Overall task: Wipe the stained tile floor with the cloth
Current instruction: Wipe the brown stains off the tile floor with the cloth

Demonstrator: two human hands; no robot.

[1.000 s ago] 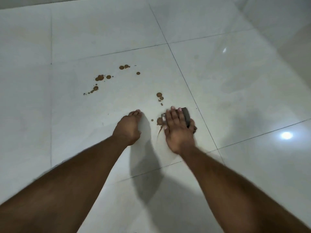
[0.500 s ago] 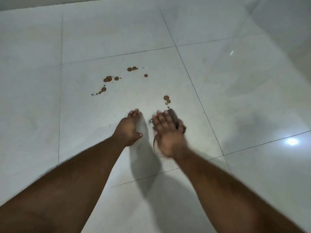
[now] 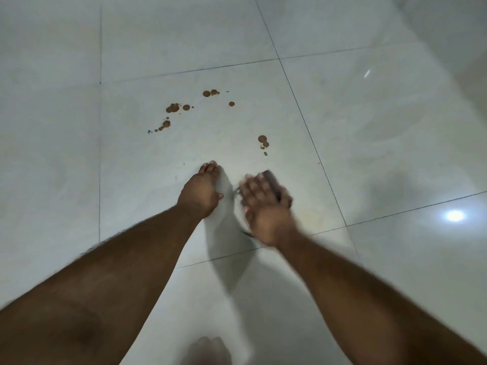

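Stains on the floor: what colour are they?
Brown, the stains lie as scattered round spots on the pale tile floor; head view.

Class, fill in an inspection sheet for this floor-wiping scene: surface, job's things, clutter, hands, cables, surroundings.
Surface: glossy pale tile floor with dark grout lines.
Job's things: dark cloth under the right hand; brown stains scattered beyond both hands, unwiped.
Clutter: nothing seen.
Hands: left hand rests fingers on the tile, holding nothing; right hand, blurred, presses the cloth.
Cables: nothing seen.
Surroundings: lamp reflection on the tile at right; a foot at the bottom edge.
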